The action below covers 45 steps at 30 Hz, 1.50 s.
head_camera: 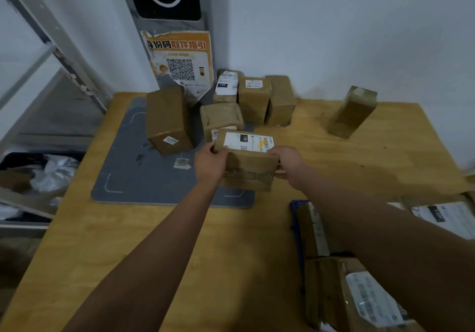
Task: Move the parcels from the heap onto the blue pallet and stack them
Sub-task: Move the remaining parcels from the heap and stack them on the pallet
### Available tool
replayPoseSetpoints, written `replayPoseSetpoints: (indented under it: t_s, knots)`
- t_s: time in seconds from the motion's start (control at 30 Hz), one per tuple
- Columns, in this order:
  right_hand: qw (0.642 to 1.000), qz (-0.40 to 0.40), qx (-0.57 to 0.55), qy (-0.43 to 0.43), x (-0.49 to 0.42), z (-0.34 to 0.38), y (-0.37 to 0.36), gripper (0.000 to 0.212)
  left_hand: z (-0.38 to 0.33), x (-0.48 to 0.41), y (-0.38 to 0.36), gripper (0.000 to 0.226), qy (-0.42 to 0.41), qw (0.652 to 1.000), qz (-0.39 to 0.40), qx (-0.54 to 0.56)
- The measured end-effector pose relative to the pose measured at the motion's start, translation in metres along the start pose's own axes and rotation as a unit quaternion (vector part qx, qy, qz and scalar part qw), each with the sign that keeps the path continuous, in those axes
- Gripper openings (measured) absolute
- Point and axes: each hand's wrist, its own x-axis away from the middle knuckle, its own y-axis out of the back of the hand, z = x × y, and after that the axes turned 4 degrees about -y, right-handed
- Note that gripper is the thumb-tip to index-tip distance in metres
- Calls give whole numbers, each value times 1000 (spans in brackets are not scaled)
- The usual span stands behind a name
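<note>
A brown cardboard parcel with a white label (247, 160) is held between both hands over the grey mat (133, 175). My left hand (209, 164) grips its left side and my right hand (289, 163) its right side. Behind it lies the heap: a tall parcel (167, 121) on the mat, a squat parcel (221, 118), and three upright parcels (253, 99) against the wall. A lone parcel (353, 112) leans at the far right. The blue pallet (295, 218) shows only an edge at lower right, with stacked parcels (331, 288) on it, partly hidden by my right arm.
All this rests on a wooden table (128, 254). A post with an orange QR poster (181, 61) rises at the back. A metal shelf (38, 56) stands at the left, with a bin of plastic bags (51, 172) below it. White papers (449, 216) lie at the right.
</note>
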Motion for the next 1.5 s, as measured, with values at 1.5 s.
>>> replayPoseSetpoints:
  t_s: [1.5]
  knots:
    - [962, -18, -144, 231, 128, -89, 281, 43, -112, 261, -138, 30, -117, 977, -77, 162]
